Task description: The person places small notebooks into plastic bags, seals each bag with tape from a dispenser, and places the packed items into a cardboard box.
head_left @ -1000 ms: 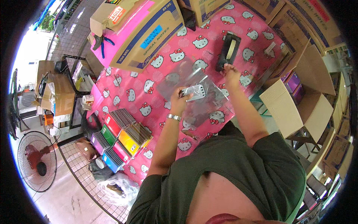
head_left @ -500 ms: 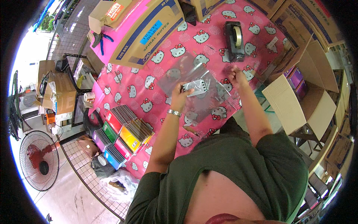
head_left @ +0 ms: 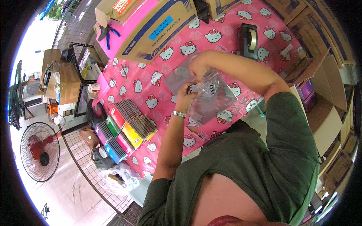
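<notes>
My left hand (head_left: 186,96) grips a small white spiral-bound pad (head_left: 205,90) with a row of black marks along one edge. Clear plastic wraps over the pad and spreads as loose bags (head_left: 211,111) on the pink tablecloth beneath. Reaching across from the right, my right hand (head_left: 200,67) is bent down with curled fingers at the plastic, just above my left fingers. What those fingers pinch is hidden behind the hand. Beyond my right forearm stands a black tape dispenser (head_left: 249,43) with a roll of tape.
Stacks of colourful spiral notebooks (head_left: 126,126) sit on the table's left side. A large carton (head_left: 160,34) stands at the back, with blue-handled pliers (head_left: 108,35) on pink paper beside it. On the right is an open carton (head_left: 324,120) holding purple packs. A fan (head_left: 39,150) stands far left.
My right hand has swung left from near the tape dispenser to the plastic above my left hand. My left hand keeps hold of the pad. The whole view has shifted slightly.
</notes>
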Demonstrator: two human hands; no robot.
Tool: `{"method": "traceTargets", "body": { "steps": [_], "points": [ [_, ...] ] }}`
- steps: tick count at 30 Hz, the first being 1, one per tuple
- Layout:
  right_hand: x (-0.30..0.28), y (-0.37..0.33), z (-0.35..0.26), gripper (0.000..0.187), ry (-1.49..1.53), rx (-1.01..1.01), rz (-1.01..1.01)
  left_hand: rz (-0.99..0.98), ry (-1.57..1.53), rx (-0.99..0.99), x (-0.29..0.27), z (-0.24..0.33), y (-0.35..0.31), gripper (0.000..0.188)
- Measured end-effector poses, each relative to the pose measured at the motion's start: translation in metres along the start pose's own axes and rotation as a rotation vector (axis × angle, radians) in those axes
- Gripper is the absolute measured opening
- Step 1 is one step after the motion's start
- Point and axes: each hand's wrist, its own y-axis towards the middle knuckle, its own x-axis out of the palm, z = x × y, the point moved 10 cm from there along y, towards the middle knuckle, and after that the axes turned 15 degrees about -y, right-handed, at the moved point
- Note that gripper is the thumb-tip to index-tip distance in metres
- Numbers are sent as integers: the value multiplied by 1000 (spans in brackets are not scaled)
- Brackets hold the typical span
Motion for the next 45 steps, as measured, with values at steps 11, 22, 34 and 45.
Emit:
{"method": "traceTargets", "body": {
  "steps": [11,22,34,45],
  "points": [
    [119,24,55,62,664,150,-34,-16,132,147,0,6,-2,56],
    [12,-62,-95,93,-84,365,757,143,-587,-507,-11,-129,-98,53],
    [70,-109,-102,74,300,493,1045,-95,3,215,-13,-2,-86,58],
    [51,-129,-58,37,737,184,1100,-43,-533,73,-59,19,-79,37]
  ]
}}
